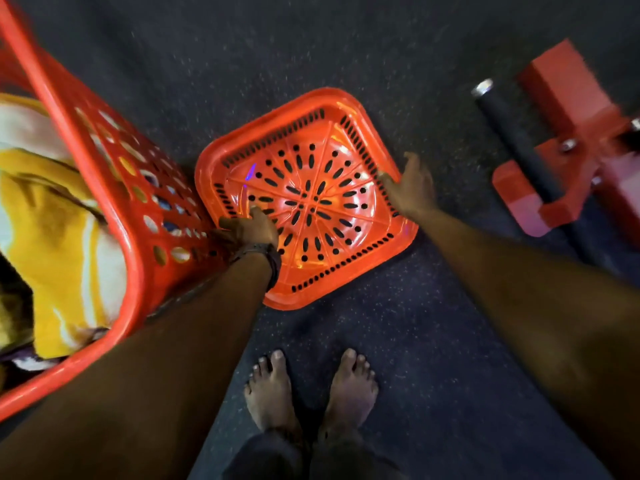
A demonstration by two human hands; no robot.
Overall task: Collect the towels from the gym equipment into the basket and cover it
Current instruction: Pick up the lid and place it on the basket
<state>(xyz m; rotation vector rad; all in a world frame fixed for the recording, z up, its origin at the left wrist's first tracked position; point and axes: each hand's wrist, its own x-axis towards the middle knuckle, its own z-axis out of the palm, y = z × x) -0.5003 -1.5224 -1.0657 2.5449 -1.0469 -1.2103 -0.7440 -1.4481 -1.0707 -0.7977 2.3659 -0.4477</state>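
Note:
An orange perforated basket lid [311,188] lies flat on the dark floor in front of me. My left hand [251,228] rests on its near-left edge, thumb on the lid's surface. My right hand [410,187] touches the lid's right edge with fingers spread. The orange laundry basket [114,188] stands at the left, uncovered. It holds yellow and white towels [59,220]. The lid's left corner sits close against the basket's wall.
Red gym equipment [581,143] with a black bar [512,133] stands on the floor at the right. My bare feet [311,389] are just behind the lid. Dark speckled carpet [311,46] stretches beyond the lid.

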